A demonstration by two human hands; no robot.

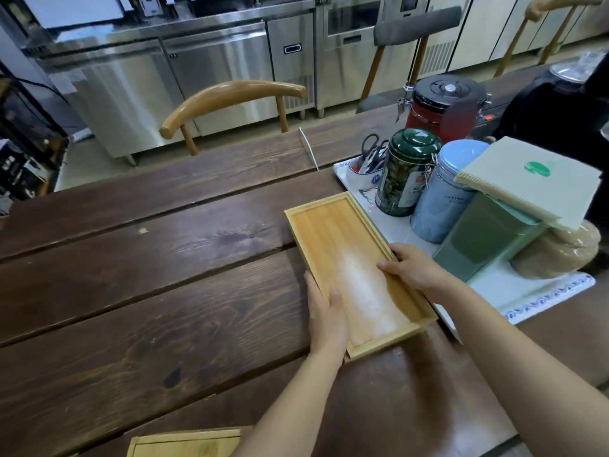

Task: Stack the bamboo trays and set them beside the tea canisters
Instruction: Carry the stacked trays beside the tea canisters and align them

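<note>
- Bamboo tray (342, 245), long and shallow with a raised rim, lies on the dark wooden table (148, 258), its far end angled away to the left and its right long edge just beside the white cloth mat (514, 291) that carries the canisters.
- Left hand (326, 311) grips the tray's left long edge near the close end, thumb hooked over the rim onto the inner floor, fingers down the outer side.
- Right hand (412, 268) holds the opposite long edge, fingers curled over the rim into the tray, palm against the outer wall.
- Second bamboo tray (184, 443) sits at the near edge of the table, well apart from the first and only partly in view.
- On the mat stand a dark green tea canister (405, 173), a pale blue clip-top canister (445, 192) touching or nearly touching it, and a square green tin (484, 239) nearest the right hand.
- A stack of beige paper sheets (534, 179) rests tilted on top of the green tin.
- Behind these stands a red canister with a black lid (441, 103), and a blue-and-white cup holding scissors (370, 159) sits left of the dark green canister.
- A wooden chair back (230, 100) shows beyond the table, with steel kitchen cabinets (164, 70) behind it.
</note>
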